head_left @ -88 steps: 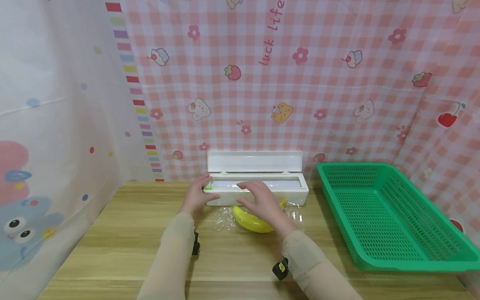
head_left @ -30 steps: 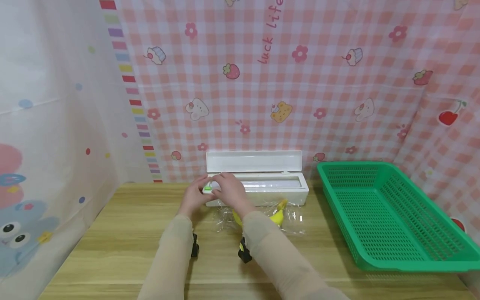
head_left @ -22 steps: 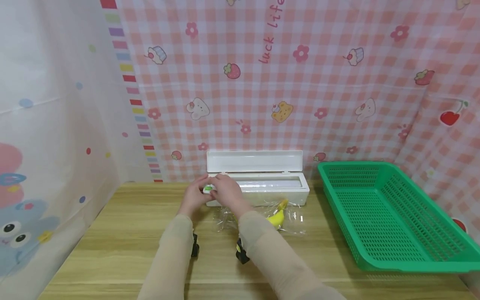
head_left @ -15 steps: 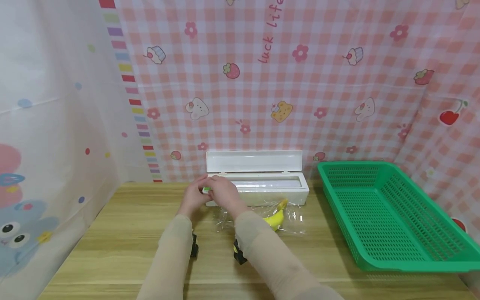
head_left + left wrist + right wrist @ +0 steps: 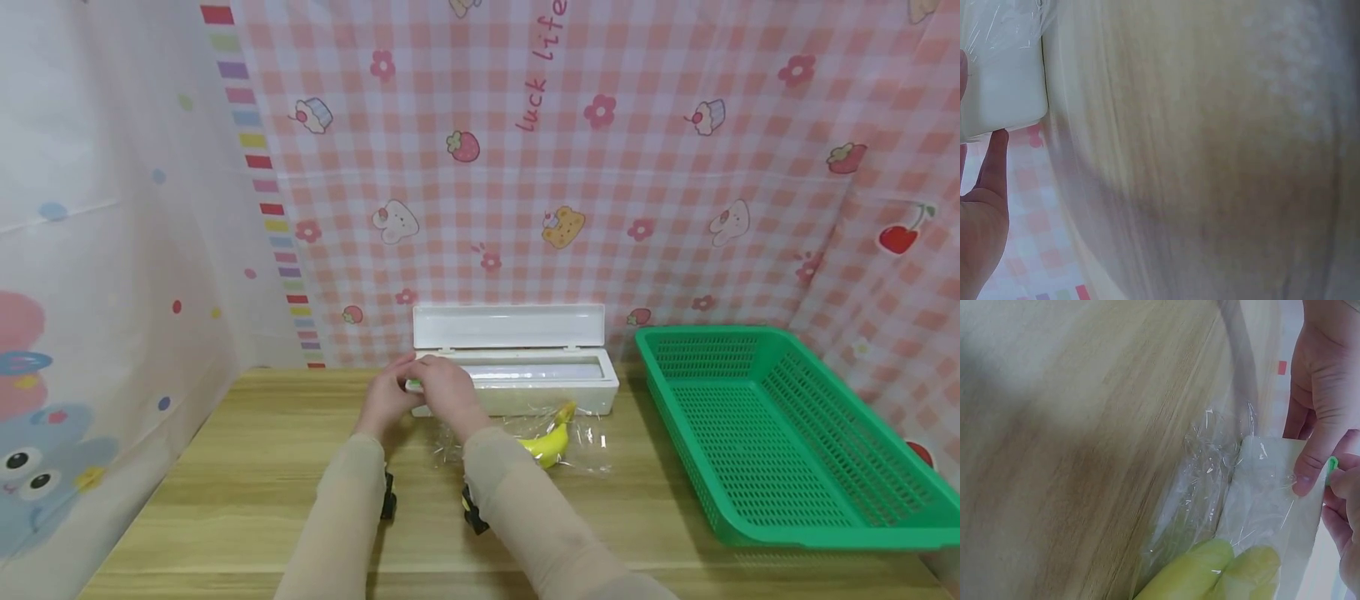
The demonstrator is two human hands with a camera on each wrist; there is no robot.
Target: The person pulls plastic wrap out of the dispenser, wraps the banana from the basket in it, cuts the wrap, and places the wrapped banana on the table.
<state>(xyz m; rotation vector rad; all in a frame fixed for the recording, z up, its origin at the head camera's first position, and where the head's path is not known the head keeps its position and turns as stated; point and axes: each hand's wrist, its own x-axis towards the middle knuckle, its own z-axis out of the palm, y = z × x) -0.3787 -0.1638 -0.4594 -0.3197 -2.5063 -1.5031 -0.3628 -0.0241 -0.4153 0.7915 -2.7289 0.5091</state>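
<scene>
A white cling film dispenser (image 5: 555,402) stands at the back of the table, its lid (image 5: 510,326) raised. My left hand (image 5: 386,401) grips its left end; in the right wrist view the thumb (image 5: 1311,464) presses its front face. Close beside it, my right hand (image 5: 447,395) pinches the small green slider (image 5: 1332,464) at that same end. Clear film (image 5: 592,437) hangs from the dispenser's front and spreads over a yellow banana (image 5: 550,447) on the tabletop. My right forearm hides part of the banana in the head view.
A large green perforated basket (image 5: 693,467) stands to the right. The wooden table (image 5: 247,483) reaches forward to a pink checked cloth (image 5: 510,183) hanging behind the dispenser. A pale printed cloth (image 5: 112,250) hangs at the left.
My right hand has moved left from over the dispenser's middle to the green slider at its left end, edging slightly further left lately. The left hand stays at the dispenser's end.
</scene>
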